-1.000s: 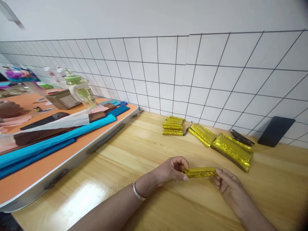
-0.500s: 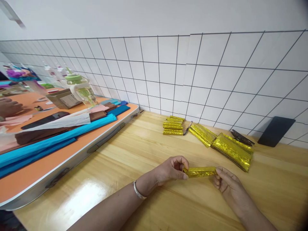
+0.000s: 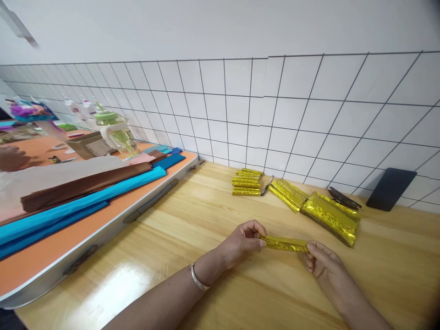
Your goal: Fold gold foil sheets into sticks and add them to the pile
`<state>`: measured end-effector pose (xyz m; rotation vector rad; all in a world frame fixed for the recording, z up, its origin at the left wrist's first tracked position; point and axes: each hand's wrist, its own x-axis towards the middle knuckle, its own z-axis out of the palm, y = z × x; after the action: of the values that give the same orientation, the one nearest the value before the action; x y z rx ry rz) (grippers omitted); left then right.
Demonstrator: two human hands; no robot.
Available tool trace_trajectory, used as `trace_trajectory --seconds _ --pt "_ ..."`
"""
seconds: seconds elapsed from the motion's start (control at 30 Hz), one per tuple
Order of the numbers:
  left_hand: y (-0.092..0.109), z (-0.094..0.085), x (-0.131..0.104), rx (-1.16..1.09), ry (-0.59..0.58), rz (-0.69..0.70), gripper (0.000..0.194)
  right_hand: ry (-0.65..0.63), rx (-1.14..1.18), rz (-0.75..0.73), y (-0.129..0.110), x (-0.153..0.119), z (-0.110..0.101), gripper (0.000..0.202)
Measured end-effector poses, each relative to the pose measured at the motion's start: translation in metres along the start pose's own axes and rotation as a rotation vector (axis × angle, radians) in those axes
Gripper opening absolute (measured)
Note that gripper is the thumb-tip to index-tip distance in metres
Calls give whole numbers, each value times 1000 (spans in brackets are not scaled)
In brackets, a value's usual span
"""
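A narrow folded strip of shiny gold foil (image 3: 286,244) is stretched between my two hands, above the wooden table. My left hand (image 3: 245,243), with a silver bangle at the wrist, pinches its left end between thumb and fingers. At the right end, my right hand (image 3: 321,261) grips it the same way. Several similar folded gold strips (image 3: 246,182) lie grouped near the wall. To their right are a smaller gold foil stack (image 3: 287,193) and a larger stack of flat gold foil sheets (image 3: 332,217).
A dark pen (image 3: 267,185), a dark hair clip (image 3: 343,198) and a black phone (image 3: 391,189) are along the tiled wall. On the orange table (image 3: 113,224) lie blue and brown paper (image 3: 85,185), a cardboard box (image 3: 91,145) and a green-lidded bottle (image 3: 117,130). Another person's hand (image 3: 13,158) is far left.
The foil strip stays between my hands, with its left end slightly higher. On the orange table, the pale sheet has shifted and now covers the dark flat object. The view has tilted slightly.
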<state>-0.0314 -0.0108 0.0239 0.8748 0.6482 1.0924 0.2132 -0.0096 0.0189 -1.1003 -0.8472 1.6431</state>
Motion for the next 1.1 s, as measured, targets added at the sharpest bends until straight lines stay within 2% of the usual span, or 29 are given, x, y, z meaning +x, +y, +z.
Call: trace_trajectory --seconds 0.17,0.3,0.47,0.6,0.8,0.9,1.1 --pt "-2 -4 3 13 123 36 26 -25 -83 40 2 -6 5 19" --pt "-3 -1 3 -28 186 57 29 -10 -147 -10 6 -8 11 23" --pt "-9 17 -1 -120 252 71 36 74 -96 -79 6 -12 18 22" --pt "-24 35 -5 -68 242 -31 23 123 -122 -148 7 -18 26 23" --pt "-38 58 -12 -80 155 -108 25 88 -350 -330 13 -24 33 21" --pt "-36 63 -16 -127 119 -122 24 38 -509 -480 14 -26 34 17" --pt "-30 69 -22 -257 126 -173 22 -9 -769 -742 14 -25 33 11"
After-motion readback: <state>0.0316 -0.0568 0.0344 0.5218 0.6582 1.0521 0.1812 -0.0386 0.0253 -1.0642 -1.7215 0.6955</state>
